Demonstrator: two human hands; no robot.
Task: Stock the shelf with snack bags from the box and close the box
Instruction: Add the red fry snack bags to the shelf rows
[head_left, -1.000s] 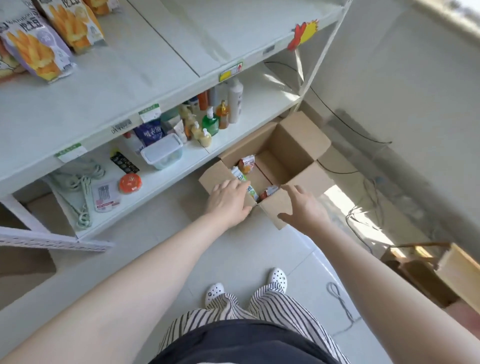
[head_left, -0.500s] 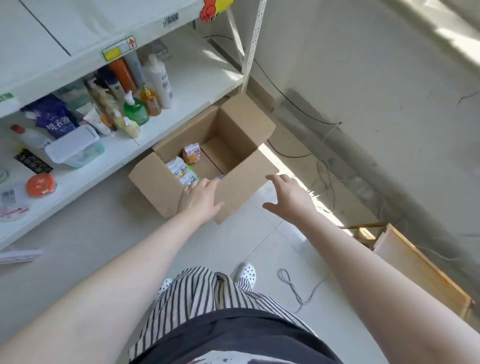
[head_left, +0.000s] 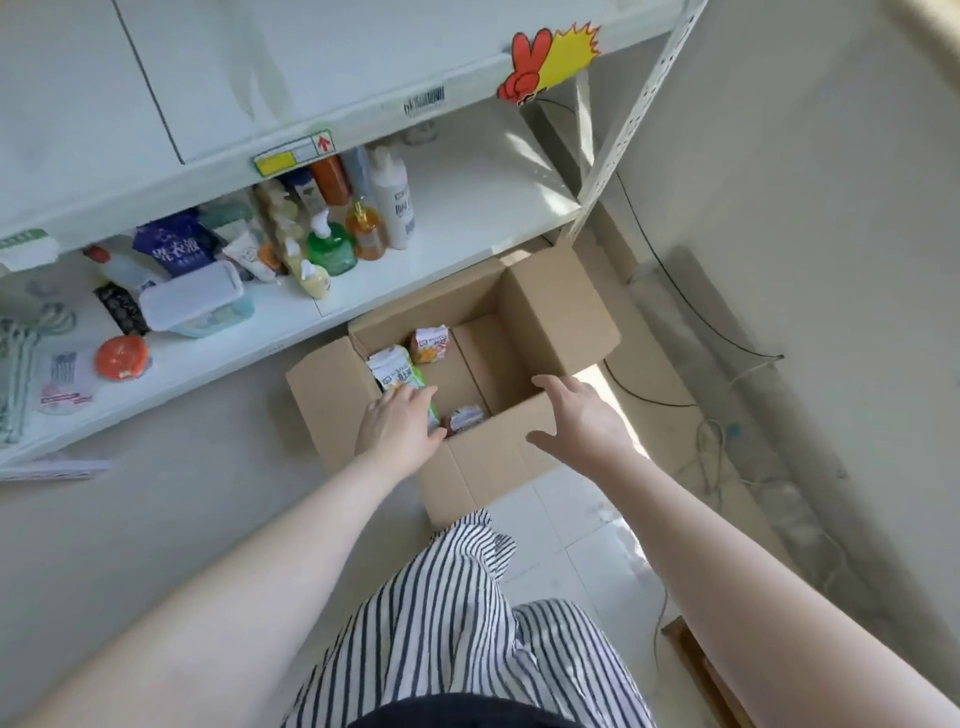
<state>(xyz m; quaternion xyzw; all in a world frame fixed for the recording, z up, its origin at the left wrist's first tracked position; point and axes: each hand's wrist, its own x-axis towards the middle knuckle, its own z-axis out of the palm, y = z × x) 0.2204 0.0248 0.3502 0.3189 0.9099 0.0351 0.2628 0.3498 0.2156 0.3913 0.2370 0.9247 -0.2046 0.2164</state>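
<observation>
Left hand (head_left: 399, 431) seemingly touching snack bag (head_left: 402, 379)

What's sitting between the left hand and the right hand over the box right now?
In the head view, a small snack bag lies in the box between the left hand and the right hand, plus bare box floor.

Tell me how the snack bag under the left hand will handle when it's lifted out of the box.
The snack bag looks like a puffy film pouch, so probably light and soft, denting under the left hand. Its glossy wrapper may be a bit slippery. Lying loose in the open box, it should lift out freely.
</observation>
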